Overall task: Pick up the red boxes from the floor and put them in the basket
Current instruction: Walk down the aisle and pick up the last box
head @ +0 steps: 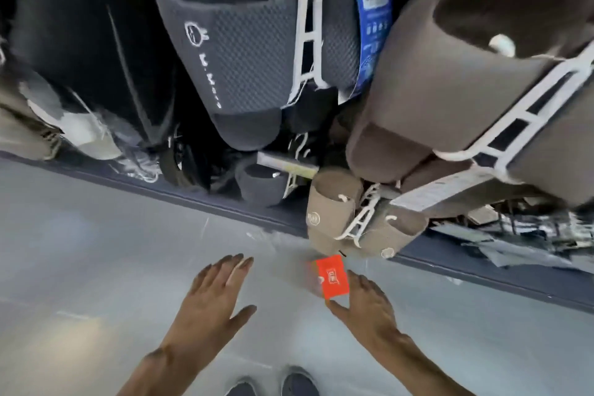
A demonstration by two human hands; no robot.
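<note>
Far left, black slippers hang in shadow on a rack, blurred. Next over, a dark grey mesh slipper with white logo print hangs on a white plastic hanger, toe pointing down toward the floor. A blue tag hangs just right of that hanger.

Below, your left hand is spread flat and wide, palm down, fingers together and thumb out, holding nothing. It hovers over the pale grey floor; contact can't be judged. Between your forearms at the bottom edge, the toes of your two dark shoes show.

The red box sits low by the floor, just in front of the dark base strip of the rack, under a small beige slipper pair on its own white hanger. Box is tilted, with a white label on top.

Your right hand is at the box: thumb against its near edge, fingers along its right side, part-open around it. Whether the grip is closed you can't tell; motion blur.

Upper right, large brown slippers hang close to the camera with a white hanger across them.
</note>
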